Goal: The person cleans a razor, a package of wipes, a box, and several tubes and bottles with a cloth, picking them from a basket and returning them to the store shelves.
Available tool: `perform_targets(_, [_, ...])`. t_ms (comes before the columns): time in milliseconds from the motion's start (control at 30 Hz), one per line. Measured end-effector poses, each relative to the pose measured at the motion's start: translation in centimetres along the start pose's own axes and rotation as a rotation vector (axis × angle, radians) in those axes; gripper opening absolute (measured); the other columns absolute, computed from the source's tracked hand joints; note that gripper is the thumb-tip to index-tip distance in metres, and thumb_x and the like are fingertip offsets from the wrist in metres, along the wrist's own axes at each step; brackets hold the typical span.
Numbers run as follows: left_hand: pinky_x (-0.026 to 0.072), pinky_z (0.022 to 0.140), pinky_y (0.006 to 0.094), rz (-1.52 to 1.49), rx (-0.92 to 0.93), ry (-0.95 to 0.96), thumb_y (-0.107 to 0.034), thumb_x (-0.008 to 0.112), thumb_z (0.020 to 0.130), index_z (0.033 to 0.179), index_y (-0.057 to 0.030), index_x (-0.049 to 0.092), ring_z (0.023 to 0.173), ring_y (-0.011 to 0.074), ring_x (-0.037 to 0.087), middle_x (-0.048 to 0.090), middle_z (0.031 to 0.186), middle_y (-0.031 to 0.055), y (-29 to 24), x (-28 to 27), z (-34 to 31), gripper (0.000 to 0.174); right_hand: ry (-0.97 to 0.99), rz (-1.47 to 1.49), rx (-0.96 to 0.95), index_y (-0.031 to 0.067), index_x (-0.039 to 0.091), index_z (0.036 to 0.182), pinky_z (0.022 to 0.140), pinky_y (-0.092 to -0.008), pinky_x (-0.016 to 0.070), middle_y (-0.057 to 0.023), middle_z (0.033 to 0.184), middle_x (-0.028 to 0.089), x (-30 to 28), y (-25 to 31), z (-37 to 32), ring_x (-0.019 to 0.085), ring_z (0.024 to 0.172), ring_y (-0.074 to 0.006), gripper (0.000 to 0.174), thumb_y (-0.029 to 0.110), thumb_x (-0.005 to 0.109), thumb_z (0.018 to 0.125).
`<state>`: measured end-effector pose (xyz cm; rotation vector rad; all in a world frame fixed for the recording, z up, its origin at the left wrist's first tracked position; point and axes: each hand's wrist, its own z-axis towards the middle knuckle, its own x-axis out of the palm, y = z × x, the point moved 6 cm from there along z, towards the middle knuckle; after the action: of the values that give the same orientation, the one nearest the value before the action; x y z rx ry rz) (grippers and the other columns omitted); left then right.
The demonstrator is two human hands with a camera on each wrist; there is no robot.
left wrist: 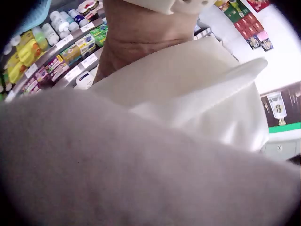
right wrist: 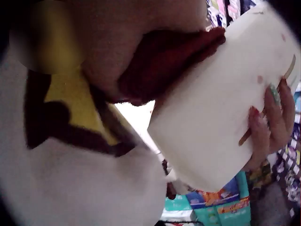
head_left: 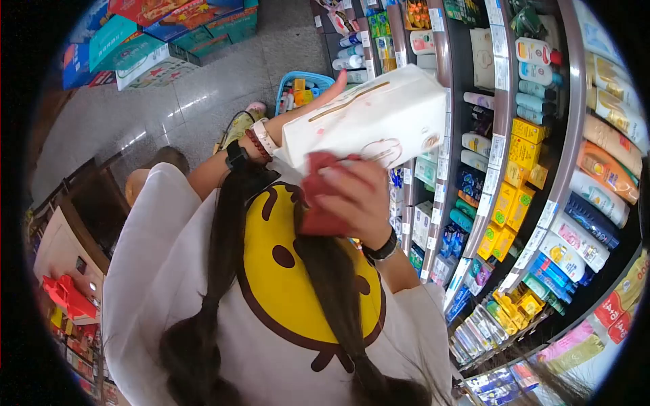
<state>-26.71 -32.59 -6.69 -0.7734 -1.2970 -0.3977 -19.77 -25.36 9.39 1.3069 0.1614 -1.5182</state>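
Note:
A white soft pack of tissues (head_left: 379, 111) with a slit opening and small printed drawings is tilted in front of the chest. My left hand (head_left: 317, 100) holds it from the far side, partly hidden behind it. In the right wrist view, the left hand's painted-nail fingers (right wrist: 268, 117) curl over the pack's edge beside the slit. My right hand (head_left: 355, 199) grips a bunched dark red cloth (head_left: 321, 220) against the pack's near side. The cloth (right wrist: 164, 63) shows up close in the right wrist view. In the left wrist view, white fabric (left wrist: 141, 160) covers the lower part.
Shelves of bottles, tubes and yellow boxes (head_left: 521, 159) curve along the right. A blue basket (head_left: 279, 91) with goods stands beyond the left hand on the tiled floor (head_left: 162, 118). Stacked cartons (head_left: 159, 64) are at upper left, and a red bag (head_left: 68, 296) lies at lower left.

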Motion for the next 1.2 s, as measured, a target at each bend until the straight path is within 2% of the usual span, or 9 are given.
perform_targets(67, [0.0461, 0.083, 0.018, -0.053, -0.127, -0.126, -0.062, 0.024, 0.093, 0.14, -0.0072, 0.037, 0.103, 0.002, 0.052, 0.054, 0.125, 0.0014, 0.2, -0.3, 1.7, 0.073, -0.385, 0.146, 0.149, 0.0092, 0.056, 0.101, 0.092, -0.0436, 0.0439, -0.0151, 0.118, 0.056, -1.4, -2.2, -0.9, 0.053, 0.106, -0.0297, 0.027, 0.008, 0.066, 0.076])
perform_targets(133, [0.0475, 0.081, 0.019, 0.308, -0.03, -0.212, -0.061, 0.026, 0.094, 0.139, -0.0067, 0.038, 0.101, 0.0028, 0.053, 0.055, 0.123, 0.0026, -0.5, 0.4, 2.1, 0.071, -0.839, 0.323, 0.432, 0.0021, 0.05, 0.103, 0.093, -0.0418, 0.0437, -0.0203, 0.116, 0.054, -2.4, -4.7, -3.3, 0.054, 0.104, -0.0284, 0.026, 0.001, 0.062, 0.08])
perform_targets(200, [0.0478, 0.084, 0.0219, 0.399, 0.004, -0.195, -0.057, 0.029, 0.095, 0.137, -0.0056, 0.04, 0.104, 0.0056, 0.053, 0.055, 0.124, 0.0044, -1.5, 1.7, 1.3, 0.067, -1.033, 0.345, 0.641, -0.0015, 0.048, 0.103, 0.094, -0.0392, 0.0411, -0.0199, 0.116, 0.053, -2.9, -5.0, -4.3, 0.054, 0.103, -0.0278, 0.031, -0.005, 0.06, 0.075])
perform_targets(300, [0.047, 0.09, 0.0261, 0.141, -0.037, -0.107, -0.048, 0.034, 0.097, 0.135, -0.0045, 0.041, 0.11, 0.0108, 0.054, 0.053, 0.128, 0.0068, -0.3, -0.2, 1.4, 0.059, -0.851, 0.085, 0.637, 0.0008, 0.049, 0.103, 0.095, -0.0379, 0.0391, -0.0194, 0.116, 0.054, -2.1, -4.2, -5.7, 0.054, 0.104, -0.0273, 0.033, -0.004, 0.063, 0.074])
perform_targets(400, [0.0453, 0.095, 0.03, -0.348, -0.126, 0.139, -0.038, 0.04, 0.098, 0.135, -0.0042, 0.041, 0.114, 0.0163, 0.054, 0.052, 0.131, 0.0086, -0.1, 1.3, 0.5, 0.051, -0.818, 0.235, 0.703, 0.0027, 0.051, 0.1, 0.095, -0.0374, 0.0378, -0.0179, 0.114, 0.055, -1.4, -4.3, -6.5, 0.054, 0.105, -0.0269, 0.031, -0.003, 0.065, 0.073])
perform_targets(800, [0.047, 0.095, 0.0371, 0.606, -0.136, -0.239, -0.025, 0.047, 0.097, 0.135, -0.0017, 0.041, 0.111, 0.0232, 0.058, 0.053, 0.129, 0.0148, 1.6, -4.4, -1.7, 0.045, -0.699, 0.386, 0.797, 0.0011, 0.055, 0.102, 0.096, -0.037, 0.0387, -0.0168, 0.115, 0.056, -2.2, -6.6, -5.7, 0.054, 0.108, -0.0267, 0.035, -0.005, 0.064, 0.069])
perform_targets(900, [0.0456, 0.097, 0.0381, -0.122, -0.279, -0.283, -0.025, 0.048, 0.096, 0.136, -0.0024, 0.039, 0.113, 0.0243, 0.057, 0.051, 0.131, 0.0154, 3.5, -7.0, -1.9, 0.047, -0.714, 0.191, 0.556, 0.0029, 0.056, 0.103, 0.096, -0.0377, 0.039, -0.0178, 0.116, 0.056, -3.4, -6.1, -3.9, 0.054, 0.108, -0.0296, 0.04, -0.004, 0.067, 0.066])
perform_targets(1067, [0.0391, 0.104, 0.0386, -0.108, -0.129, 0.135, -0.03, 0.052, 0.094, 0.143, -0.0055, 0.022, 0.122, 0.0253, 0.048, 0.044, 0.137, 0.0142, 2.5, -3.9, -1.2, 0.063, -0.552, -0.141, 0.375, 0.0073, 0.06, 0.098, 0.093, -0.04, 0.0433, -0.0182, 0.119, 0.055, -5.9, -5.6, 2.1, 0.054, 0.108, -0.0335, 0.045, 0.0, 0.076, 0.057])
perform_targets(1200, [0.0386, 0.104, 0.0383, 1.003, 0.022, 0.101, -0.029, 0.048, 0.096, 0.142, -0.0052, 0.027, 0.122, 0.0241, 0.048, 0.042, 0.138, 0.0145, 1.4, -1.1, -1.2, 0.056, -0.211, -0.2, 0.236, 0.0135, 0.064, 0.098, 0.089, -0.0424, 0.0424, -0.0047, 0.112, 0.061, -1.9, -5.3, 2.6, 0.052, 0.103, -0.0318, 0.045, 0.017, 0.081, 0.057])
